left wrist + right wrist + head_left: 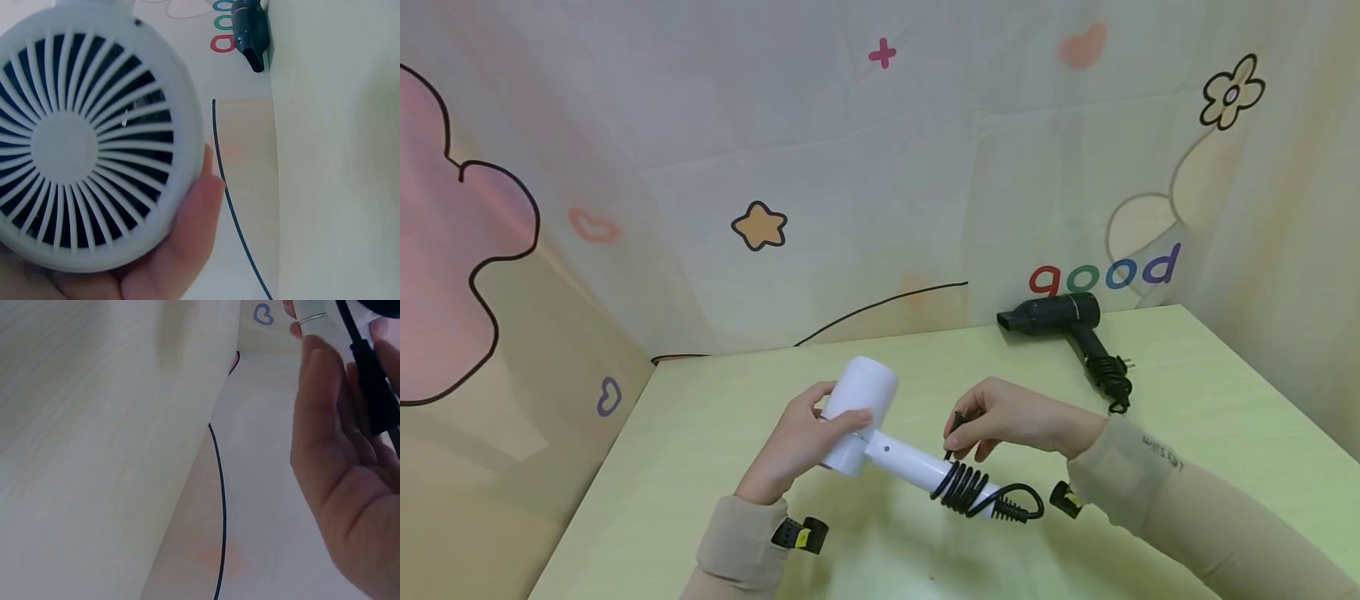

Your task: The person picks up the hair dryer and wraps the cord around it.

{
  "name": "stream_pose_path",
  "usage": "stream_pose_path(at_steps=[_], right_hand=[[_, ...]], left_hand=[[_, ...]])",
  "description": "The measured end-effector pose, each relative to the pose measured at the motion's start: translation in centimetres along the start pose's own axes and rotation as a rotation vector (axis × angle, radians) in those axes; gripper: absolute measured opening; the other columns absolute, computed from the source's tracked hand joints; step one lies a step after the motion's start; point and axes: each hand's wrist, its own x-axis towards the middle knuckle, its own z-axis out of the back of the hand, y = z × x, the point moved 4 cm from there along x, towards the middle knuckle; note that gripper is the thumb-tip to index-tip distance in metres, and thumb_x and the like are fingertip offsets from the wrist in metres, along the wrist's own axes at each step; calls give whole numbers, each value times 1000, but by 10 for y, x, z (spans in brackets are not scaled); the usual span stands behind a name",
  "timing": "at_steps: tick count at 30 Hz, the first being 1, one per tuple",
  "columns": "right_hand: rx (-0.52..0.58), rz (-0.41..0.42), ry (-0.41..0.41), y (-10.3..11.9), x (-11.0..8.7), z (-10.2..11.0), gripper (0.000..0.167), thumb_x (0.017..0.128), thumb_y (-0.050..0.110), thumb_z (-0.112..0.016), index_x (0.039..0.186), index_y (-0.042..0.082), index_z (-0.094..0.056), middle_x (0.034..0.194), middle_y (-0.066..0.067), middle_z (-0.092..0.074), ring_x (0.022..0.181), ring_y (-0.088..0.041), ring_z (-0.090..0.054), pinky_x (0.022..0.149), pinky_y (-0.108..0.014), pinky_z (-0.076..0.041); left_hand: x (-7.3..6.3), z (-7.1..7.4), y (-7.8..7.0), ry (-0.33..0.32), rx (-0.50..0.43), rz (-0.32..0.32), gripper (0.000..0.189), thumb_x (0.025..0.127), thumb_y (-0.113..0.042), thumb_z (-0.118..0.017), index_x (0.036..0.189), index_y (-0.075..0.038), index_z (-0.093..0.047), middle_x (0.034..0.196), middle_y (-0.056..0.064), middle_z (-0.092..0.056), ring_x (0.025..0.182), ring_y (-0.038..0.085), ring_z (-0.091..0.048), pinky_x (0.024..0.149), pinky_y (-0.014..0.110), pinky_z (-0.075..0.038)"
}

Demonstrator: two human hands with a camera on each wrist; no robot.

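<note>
My left hand (797, 437) grips the barrel of a white hair dryer (863, 390), thumb across its side. The handle slants down to the right, above the table. Round the handle's lower end runs a coiled black cord (964, 490), with a loose loop by the ribbed strain relief. With my right hand (1011, 417) I pinch the black plug (957, 422) at the cord's end, just above the coils. The left wrist view shows the dryer's round slatted rear grille (65, 147). In the right wrist view the plug (374, 387) lies between thumb and fingers; its prongs are hard to see.
A black hair dryer (1051, 314) lies at the back right of the pale table (722, 417), its own cord (1108, 377) wound round the handle. Behind the table hangs a printed curtain (865, 192) with stars, hearts and letters.
</note>
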Motion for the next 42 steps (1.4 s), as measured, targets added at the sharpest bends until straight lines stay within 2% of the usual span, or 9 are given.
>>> stream_pose_path(at_steps=[7,14,19,23,26,29,32,37,42], right_hand=[[-121,8,-147,11,-6,-8,22,83,23,-72,90,2,-68,81,-9,-71,72,-18,-68,66,-35,-56],[-460,142,-361,31,-15,-23,18,80,26,-74,82,9,-69,64,4,-60,56,-7,-47,50,-22,-40],[-642,179,-445,37,-21,-34,26,84,32,-70,93,8,-70,78,4,-68,64,-2,-53,59,-20,-45],[-678,145,-457,33,-23,-43,35,82,31,-72,106,6,-65,86,3,-68,65,-3,-53,59,-21,-45],[-699,95,-462,26,-23,-52,52,77,32,-77,118,5,-58,96,1,-67,74,-7,-56,65,-26,-48],[-768,69,-495,18,-22,-61,66,72,31,-82,124,5,-52,104,-2,-63,84,-11,-56,68,-31,-50],[-853,97,-546,11,-22,-66,67,70,29,-84,124,5,-51,103,-4,-61,83,-12,-55,63,-29,-49],[-953,226,-617,4,-23,-66,56,72,24,-82,116,5,-52,91,-3,-63,73,-9,-55,56,-24,-47],[-942,346,-623,-4,-24,-58,52,73,21,-81,113,3,-55,91,-4,-65,74,-9,-59,60,-24,-50]], left_hand=[[1,-1,-1,-55,34,-9,58,76,-37,-77,126,-17,-54,100,16,-63,77,24,-64,58,36,-54],[3,-1,-2,-147,140,-27,63,75,-44,-76,128,-19,-52,105,12,-62,82,24,-63,61,34,-52],[2,-1,-7,-210,186,-57,66,75,-46,-75,130,-17,-51,106,12,-62,83,24,-62,61,33,-51],[4,-1,-8,-238,213,-75,67,75,-46,-75,130,-16,-50,104,13,-63,82,23,-63,61,32,-52],[6,0,-7,-256,222,-80,68,75,-45,-76,130,-15,-50,104,13,-63,80,24,-63,61,32,-52],[8,0,-6,-263,223,-80,69,75,-45,-76,130,-14,-50,105,13,-63,79,24,-64,60,32,-52],[10,-1,-4,-255,216,-68,69,75,-45,-76,130,-13,-50,107,13,-62,80,25,-64,60,32,-52],[16,-6,2,-222,174,-24,69,74,-47,-76,128,-13,-51,114,13,-61,84,25,-64,62,32,-52],[24,-10,5,-188,115,37,72,75,-53,-73,129,-11,-52,113,13,-62,85,24,-64,63,32,-52]])
